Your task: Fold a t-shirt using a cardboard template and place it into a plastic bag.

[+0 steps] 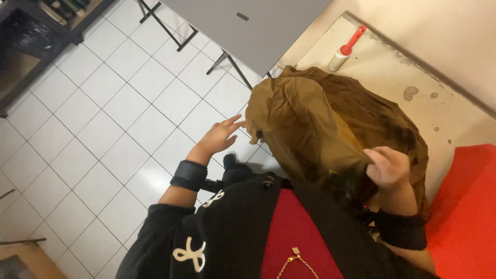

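Right hand (388,168) closed in a fist on a fold of the brown garment (320,119), fingers curled in and pinching cloth, bulk of garment heaped just beyond and left of the knuckles on the beige table (382,77). Left hand (219,135) open, fingers spread loose, tips touching or just short of the garment's left edge, cannot tell which; tiled floor (103,103) below it. Likely trouble: only one hand gripping, so a pull probably drags the heap sideways, and the left edge, already overhanging off the fingertips, could slide to the floor. Grip on one thin fold may slip or bunch the cloth rather than spread it. Lint roller (347,47) standing well past the garment, far from both hands; a hard tug toward the far side could knock it over. Red cloth (465,206) just right of the right wrist could snag under a sweep.
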